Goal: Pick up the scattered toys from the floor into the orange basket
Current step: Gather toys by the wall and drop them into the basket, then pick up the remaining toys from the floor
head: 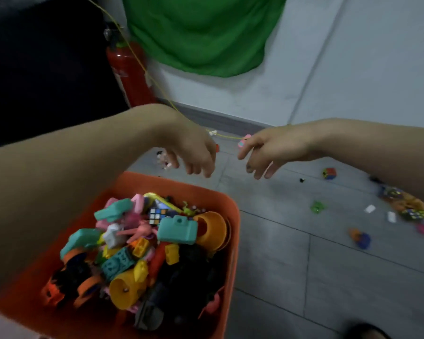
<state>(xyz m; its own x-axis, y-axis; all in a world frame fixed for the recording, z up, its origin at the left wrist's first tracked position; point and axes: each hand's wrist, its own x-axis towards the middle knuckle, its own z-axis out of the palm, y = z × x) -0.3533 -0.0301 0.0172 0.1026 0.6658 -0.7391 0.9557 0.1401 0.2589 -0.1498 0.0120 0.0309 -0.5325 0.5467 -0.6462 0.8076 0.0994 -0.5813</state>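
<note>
Head view, both arms extended over the floor beyond the orange basket (233, 216). The basket, at lower left, is heaped with toys, among them a teal camera toy (177, 230) and a small puzzle cube (157, 214).

The left hand (194, 152) hangs with its fingers curled loosely downward, just past the basket's far rim. A small pale toy (162, 160) shows at its fingertips; whether it is gripped or lies on the floor behind cannot be told.

The right hand (267, 152) pinches a small pink toy (243, 142) between thumb and forefinger; the other fingers are relaxed.

The deciding relation: the basket lies below and to the left of the right hand, nearer the person, so the pink toy probably travels leftward and back.

Toys remaining on the floor lie to the right, including a multicoloured cube (329, 173), a green piece (316, 207) and a blue-and-orange toy (360, 238). The right hand is the nearer to these.
</note>
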